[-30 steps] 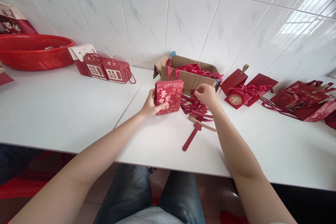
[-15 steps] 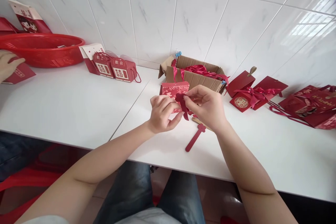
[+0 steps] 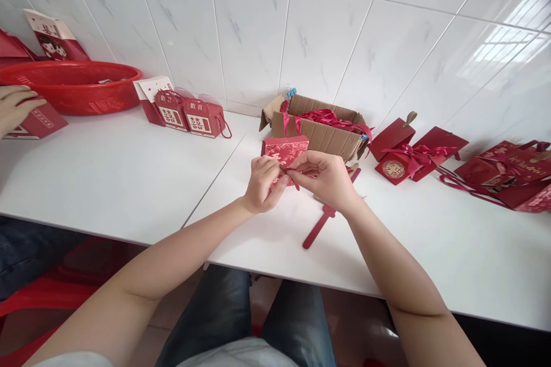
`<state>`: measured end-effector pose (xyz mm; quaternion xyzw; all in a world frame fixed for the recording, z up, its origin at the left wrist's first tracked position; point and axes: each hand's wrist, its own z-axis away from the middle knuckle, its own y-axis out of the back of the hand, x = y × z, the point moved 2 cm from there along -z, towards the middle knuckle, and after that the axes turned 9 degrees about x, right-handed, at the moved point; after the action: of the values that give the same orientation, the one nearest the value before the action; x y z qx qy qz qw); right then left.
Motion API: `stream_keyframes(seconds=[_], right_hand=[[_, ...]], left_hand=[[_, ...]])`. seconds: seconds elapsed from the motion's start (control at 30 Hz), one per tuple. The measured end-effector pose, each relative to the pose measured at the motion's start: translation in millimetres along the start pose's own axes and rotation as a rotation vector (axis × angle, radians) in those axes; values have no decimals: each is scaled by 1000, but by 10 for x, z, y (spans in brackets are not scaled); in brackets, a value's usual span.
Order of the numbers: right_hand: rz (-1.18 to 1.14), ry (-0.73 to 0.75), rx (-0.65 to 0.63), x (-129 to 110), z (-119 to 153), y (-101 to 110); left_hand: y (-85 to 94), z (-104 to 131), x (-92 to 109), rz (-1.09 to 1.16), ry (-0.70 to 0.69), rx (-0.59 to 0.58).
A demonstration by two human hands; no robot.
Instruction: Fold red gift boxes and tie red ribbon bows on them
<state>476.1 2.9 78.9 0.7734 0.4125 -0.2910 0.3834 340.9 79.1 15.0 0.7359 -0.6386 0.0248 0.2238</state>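
Far L of the L grip [image 3: 262, 184], a co-worker's hand [image 3: 16, 106] was on a red carton [image 3: 45, 119], w/ a red basket [image 3: 81, 102] just behind on the white desk [image 3: 129, 183]. Between basket & L grip, nr the wall, stood a cluster of red & white boxes [image 3: 187, 114]. L grip pinched a small red strip [image 3: 288, 170]; couldn't tell if it touched the red printed box [image 3: 278, 149] too, which was just beyond the grip & partly hidden by it. Flat red strap [image 3: 316, 231] lay nr, bodyward of the R grip [image 3: 328, 180]; cardboard box [image 3: 329, 137] w/ red ribbon [image 3: 325, 117] sat beyond. R grip held the same strip, thumb to fingertip. R of it: bow-tied red box [image 3: 387, 161], then, well apart, a pile of red bags [image 3: 499, 169].
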Motion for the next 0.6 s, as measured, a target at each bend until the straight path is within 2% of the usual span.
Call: stream_keyframes(seconds=[0.27, 0.43, 0.5, 0.6], right_hand=[[98, 1, 16, 40, -19, 16], [93, 8, 6, 59, -36, 15], [28, -15, -40, 95, -64, 20], [-115, -54, -155, 168, -103, 47]], left_hand=[[-22, -7, 22, 23, 79, -12], [-39, -21, 15, 182, 160, -70], [-35, -38, 5, 280, 254, -121], [-31, -70, 3, 505, 498, -226]])
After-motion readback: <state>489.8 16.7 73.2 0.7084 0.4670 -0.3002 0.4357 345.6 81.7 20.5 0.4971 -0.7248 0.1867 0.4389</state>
